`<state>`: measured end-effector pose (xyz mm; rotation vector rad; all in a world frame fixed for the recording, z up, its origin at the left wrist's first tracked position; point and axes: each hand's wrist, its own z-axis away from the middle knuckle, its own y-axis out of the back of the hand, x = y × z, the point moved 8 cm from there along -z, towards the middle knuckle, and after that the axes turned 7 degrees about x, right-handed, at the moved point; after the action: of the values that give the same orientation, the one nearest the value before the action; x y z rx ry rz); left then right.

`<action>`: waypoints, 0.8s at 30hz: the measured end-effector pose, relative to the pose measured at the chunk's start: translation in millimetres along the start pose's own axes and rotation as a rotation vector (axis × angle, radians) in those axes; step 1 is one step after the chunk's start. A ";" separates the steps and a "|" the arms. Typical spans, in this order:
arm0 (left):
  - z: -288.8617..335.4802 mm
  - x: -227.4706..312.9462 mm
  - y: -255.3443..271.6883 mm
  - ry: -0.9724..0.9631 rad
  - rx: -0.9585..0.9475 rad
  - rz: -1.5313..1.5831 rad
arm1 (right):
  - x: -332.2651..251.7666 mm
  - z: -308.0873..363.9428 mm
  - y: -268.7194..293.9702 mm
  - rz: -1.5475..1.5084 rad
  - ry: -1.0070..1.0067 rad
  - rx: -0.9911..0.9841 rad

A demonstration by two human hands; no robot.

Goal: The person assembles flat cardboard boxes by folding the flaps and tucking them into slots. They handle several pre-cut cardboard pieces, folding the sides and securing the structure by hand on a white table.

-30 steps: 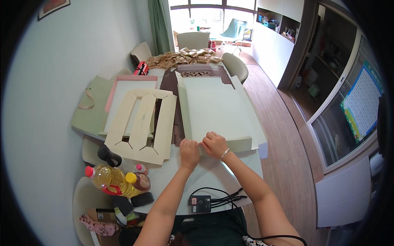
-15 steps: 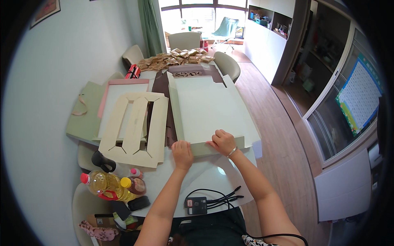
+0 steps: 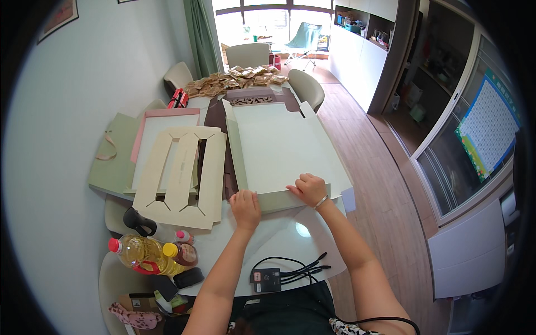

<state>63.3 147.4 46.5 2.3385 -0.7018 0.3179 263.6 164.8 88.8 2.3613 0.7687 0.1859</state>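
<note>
A large cardboard box (image 3: pixel 279 134), white inside with pale green walls, lies partly folded up on the table. Its left and near walls stand upright, while the right side spreads flat as a panel. My left hand (image 3: pixel 245 210) is closed over the near left corner, fingers curled around the wall. Further right, my right hand (image 3: pixel 310 188) grips the upper edge of the near wall between thumb and bent fingers. A dark brown cardboard sheet (image 3: pixel 216 120) sticks out beneath the box on its left and far sides.
Left of the box lie a cream slotted cardboard insert (image 3: pixel 184 173), a pink-rimmed tray (image 3: pixel 139 134) and a green bag (image 3: pixel 111 159). An oil bottle (image 3: pixel 134 248), a sauce bottle (image 3: pixel 181 252) and a black cabled device (image 3: pixel 268 279) are nearer. Small gold packets (image 3: pixel 234 81) heap at the far end.
My right hand has slid a little to the right along the near wall. My left hand stays at the corner. The whole view has shifted slightly.
</note>
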 end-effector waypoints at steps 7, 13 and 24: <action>-5.1 9.9 -0.4 -0.091 -0.019 -0.135 | 7.4 4.6 4.2 0.038 -0.047 -0.001; -12.3 41.3 -7.0 -0.240 -0.122 -0.124 | 11.1 2.1 -5.7 -0.016 -0.096 -0.020; -9.9 14.6 -35.1 -0.032 -0.354 -0.037 | 41.1 17.1 -18.6 0.033 -0.374 -0.301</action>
<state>94.7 170.3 41.0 2.0207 -0.6687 0.1273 293.8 190.8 61.5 2.0397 0.4827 -0.1182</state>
